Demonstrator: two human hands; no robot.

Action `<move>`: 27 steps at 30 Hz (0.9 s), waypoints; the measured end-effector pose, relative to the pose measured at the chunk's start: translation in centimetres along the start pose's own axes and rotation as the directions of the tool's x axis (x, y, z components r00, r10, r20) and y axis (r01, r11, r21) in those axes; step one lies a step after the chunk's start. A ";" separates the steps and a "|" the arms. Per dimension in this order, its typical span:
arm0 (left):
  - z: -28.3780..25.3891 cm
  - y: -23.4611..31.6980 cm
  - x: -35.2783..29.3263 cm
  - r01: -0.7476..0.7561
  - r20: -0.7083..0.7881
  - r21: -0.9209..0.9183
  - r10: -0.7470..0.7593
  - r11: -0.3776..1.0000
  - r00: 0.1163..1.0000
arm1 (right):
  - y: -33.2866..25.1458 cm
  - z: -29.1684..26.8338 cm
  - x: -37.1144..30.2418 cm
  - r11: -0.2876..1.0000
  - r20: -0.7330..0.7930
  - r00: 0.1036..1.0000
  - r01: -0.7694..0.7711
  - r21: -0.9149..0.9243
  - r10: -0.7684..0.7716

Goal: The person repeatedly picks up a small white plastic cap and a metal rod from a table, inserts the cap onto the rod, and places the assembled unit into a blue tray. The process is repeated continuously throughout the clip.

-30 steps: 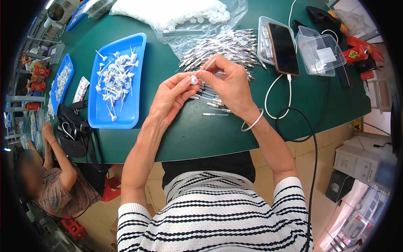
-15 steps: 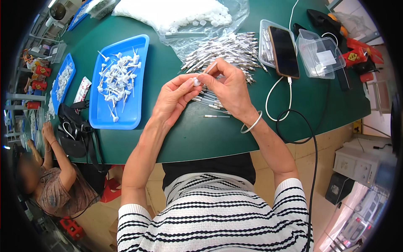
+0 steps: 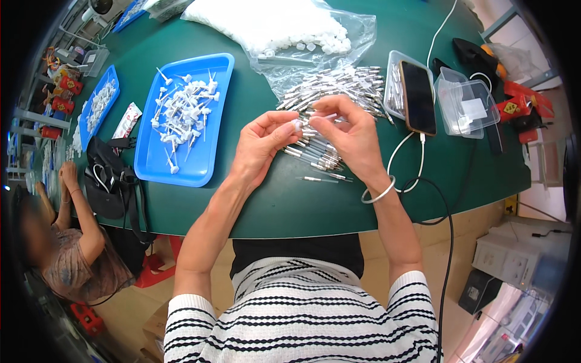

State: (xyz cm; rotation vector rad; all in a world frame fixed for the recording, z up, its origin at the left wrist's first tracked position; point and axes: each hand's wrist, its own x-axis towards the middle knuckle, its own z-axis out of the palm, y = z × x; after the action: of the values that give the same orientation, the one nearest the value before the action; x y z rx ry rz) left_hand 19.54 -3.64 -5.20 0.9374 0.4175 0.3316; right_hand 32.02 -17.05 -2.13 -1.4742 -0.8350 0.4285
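Near the middle of the green table, my left hand pinches a small white plastic cap between thumb and fingertips. Close beside it on the right, my right hand is closed on a thin whitish tube, whose far end is partly hidden by the fingers. Whether tube and cap touch I cannot tell. Behind and beneath both hands spreads a heap of thin metal-tipped tubes. To the left lies a blue tray holding several white caps with stems.
A clear bag of white caps lies at the back. At right are a phone on a clear box, a cable, and clear containers. A black bag and a second blue tray are left, near a seated person.
The view has shifted slightly, so the table things appear further right and lower. My right fingertips have drawn a little away from the cap, and the tube in them now points differently.
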 end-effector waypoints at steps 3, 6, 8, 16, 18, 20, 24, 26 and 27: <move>-0.1 0.1 -0.2 -0.051 -0.009 0.069 0.052 0.996 0.999 | -1.2 -0.9 0.2 0.981 0.064 0.992 0.113 -0.157 -0.104; 0.3 0.0 -0.4 -0.100 -0.013 0.122 0.102 0.988 0.995 | -1.0 -1.4 0.3 0.828 0.194 0.940 0.338 -0.447 -0.279; 0.6 0.0 -0.5 -0.124 -0.019 0.142 0.128 0.982 0.992 | -1.2 -1.5 0.2 0.756 0.278 0.915 0.399 -0.519 -0.293; 0.6 0.0 -0.5 -0.101 0.006 0.175 0.102 0.979 0.995 | -0.5 -1.0 -0.3 0.850 0.275 0.946 0.285 -0.444 -0.174; 0.3 0.1 -0.5 -0.079 0.043 0.145 0.074 0.986 0.996 | -0.6 -0.9 -0.4 0.848 0.283 0.942 0.296 -0.441 -0.181; 0.4 0.2 -0.6 -0.072 0.040 0.158 0.066 0.985 0.997 | -0.6 -0.9 -0.4 0.844 0.287 0.938 0.310 -0.439 -0.195; 0.4 0.2 -0.7 -0.086 0.050 0.151 0.080 0.985 0.996 | -0.4 -0.7 -0.3 0.850 0.286 0.938 0.308 -0.428 -0.196; 0.5 0.2 -0.7 -0.097 0.061 0.139 0.089 0.985 0.994 | -0.3 -0.6 -0.4 0.845 0.274 0.939 0.313 -0.433 -0.207; 0.5 0.2 -0.8 -0.101 0.066 0.132 0.093 0.986 0.994 | -0.3 -0.5 -0.5 0.847 0.272 0.939 0.315 -0.428 -0.212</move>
State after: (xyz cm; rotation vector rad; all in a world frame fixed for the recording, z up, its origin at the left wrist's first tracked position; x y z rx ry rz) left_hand 19.13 -4.28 -4.64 1.0999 0.3436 0.3664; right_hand 32.01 -17.81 -1.88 -1.7371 -1.3722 0.1804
